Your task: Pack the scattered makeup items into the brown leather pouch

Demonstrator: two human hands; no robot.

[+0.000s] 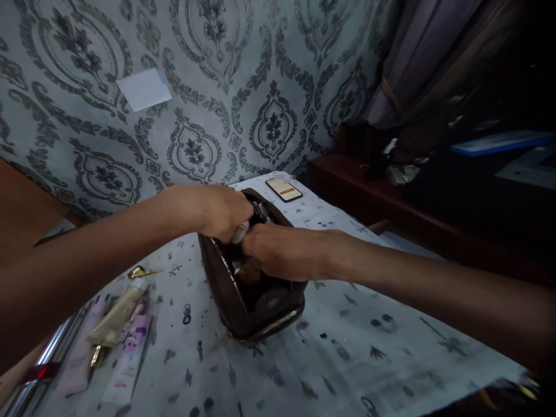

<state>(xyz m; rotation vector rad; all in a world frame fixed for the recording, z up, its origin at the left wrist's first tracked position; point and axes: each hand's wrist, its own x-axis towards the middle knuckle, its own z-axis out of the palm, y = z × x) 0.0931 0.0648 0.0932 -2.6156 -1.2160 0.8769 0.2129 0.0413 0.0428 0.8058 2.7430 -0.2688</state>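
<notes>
A dark brown zip bag [217, 272] stands open on the patterned cloth, its zipper undone along the rim. My left hand [223, 213] reaches into its far left side, fingers curled down. A small pale, shiny item [240, 233] shows at those fingertips, too hidden to name. Close beside it, my right hand [275, 249] is inside the bag with fingers bent closed; whatever it may grip is out of sight. Deeper in the bag are a yellowish-brown round item [249, 272] and, behind the hands, a silvery item [261, 212].
A lit phone [284, 189] lies behind the bag on the white printed cloth [347, 347]. At left are a beige tube [115, 315], a pink-and-white tube [129, 359], a pink tube [82, 353] and a gold clip-like item [141, 272]. A patterned wall [234, 110] rises behind.
</notes>
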